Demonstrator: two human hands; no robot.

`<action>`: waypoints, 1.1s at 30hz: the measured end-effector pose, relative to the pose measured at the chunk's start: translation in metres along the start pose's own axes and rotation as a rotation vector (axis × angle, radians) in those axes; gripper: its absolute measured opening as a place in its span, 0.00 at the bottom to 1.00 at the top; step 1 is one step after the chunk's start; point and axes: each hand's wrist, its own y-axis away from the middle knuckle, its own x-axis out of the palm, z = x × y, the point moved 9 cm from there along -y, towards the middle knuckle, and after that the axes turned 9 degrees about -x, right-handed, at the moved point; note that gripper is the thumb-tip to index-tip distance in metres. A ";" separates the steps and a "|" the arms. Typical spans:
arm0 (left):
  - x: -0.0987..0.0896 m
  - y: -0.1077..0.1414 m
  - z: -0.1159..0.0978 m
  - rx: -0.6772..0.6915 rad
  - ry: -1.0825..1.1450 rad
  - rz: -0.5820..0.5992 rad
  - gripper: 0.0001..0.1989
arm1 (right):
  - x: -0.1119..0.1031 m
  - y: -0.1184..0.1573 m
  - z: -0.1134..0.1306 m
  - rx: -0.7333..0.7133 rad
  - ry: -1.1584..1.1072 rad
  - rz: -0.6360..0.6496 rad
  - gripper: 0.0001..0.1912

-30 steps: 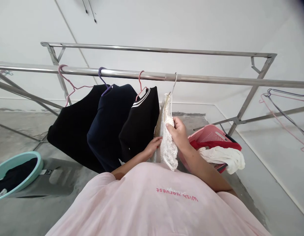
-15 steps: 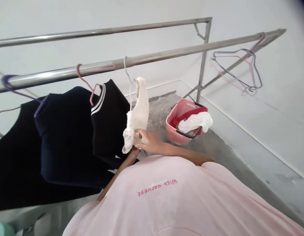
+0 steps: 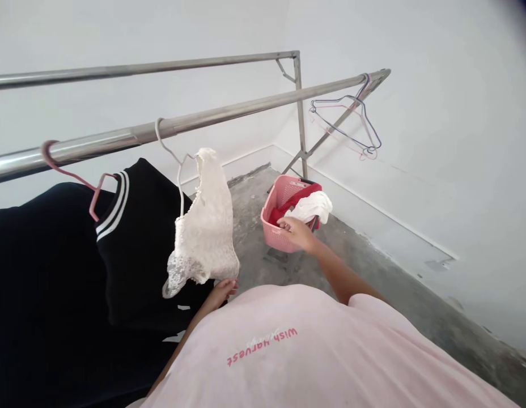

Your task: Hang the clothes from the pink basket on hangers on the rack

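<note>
Right now the lace bra (image 3: 206, 226) hangs from a white hanger (image 3: 167, 144) hooked over the front rail of a stainless-steel drying rack (image 3: 229, 113), and its lower edge drapes down toward the person's chest. To the left along that rail, a black sweater (image 3: 139, 255) with a white-striped collar hangs on a pink hanger (image 3: 71, 175), with another dark garment (image 3: 33, 283) beyond it. Near the far end of the rail, a tangle of wire hangers (image 3: 348, 116) dangles.

The left hand (image 3: 223, 293) sits just below the bra's lace edge, fingers loosely curled; whether it has hold of anything, I cannot tell. The right hand (image 3: 297, 233) reaches out past the rail, half open and holding nothing visible, at the near side of a pink plastic basket (image 3: 284, 184). The basket stands on the concrete floor (image 3: 254, 249) beyond the rail and holds a red cloth (image 3: 295, 198) and a white cloth (image 3: 314, 207).
</note>
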 end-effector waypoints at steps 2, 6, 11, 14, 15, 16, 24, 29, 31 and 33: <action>0.001 -0.005 -0.008 0.017 0.034 -0.025 0.22 | -0.061 -0.023 -0.010 -0.043 0.002 -0.207 0.18; 0.007 -0.011 -0.026 0.011 0.107 -0.111 0.23 | -0.212 -0.065 -0.045 -0.045 0.188 -0.613 0.22; 0.039 -0.021 -0.048 -0.036 0.228 -0.205 0.27 | -0.370 -0.108 -0.102 0.063 0.470 -0.918 0.23; 0.068 -0.034 -0.066 -0.022 0.296 -0.213 0.27 | -0.409 -0.136 -0.136 0.148 0.533 -0.861 0.22; 0.077 -0.039 -0.073 -0.014 0.313 -0.213 0.26 | -0.413 -0.144 -0.144 0.158 0.543 -0.816 0.20; 0.086 -0.044 -0.079 -0.004 0.326 -0.215 0.25 | -0.415 -0.152 -0.149 0.157 0.552 -0.775 0.19; 0.136 -0.065 -0.121 0.087 0.420 -0.209 0.19 | -0.424 -0.163 -0.135 0.113 0.503 -0.745 0.15; 0.152 -0.055 -0.145 0.124 0.462 -0.198 0.26 | -0.430 -0.148 -0.105 0.019 0.471 -0.720 0.15; 0.156 -0.052 -0.161 0.150 0.460 -0.182 0.29 | -0.421 -0.136 -0.102 -0.047 0.433 -0.703 0.15; 0.159 -0.054 -0.180 0.163 0.434 -0.163 0.31 | -0.400 -0.114 -0.107 -0.116 0.369 -0.690 0.12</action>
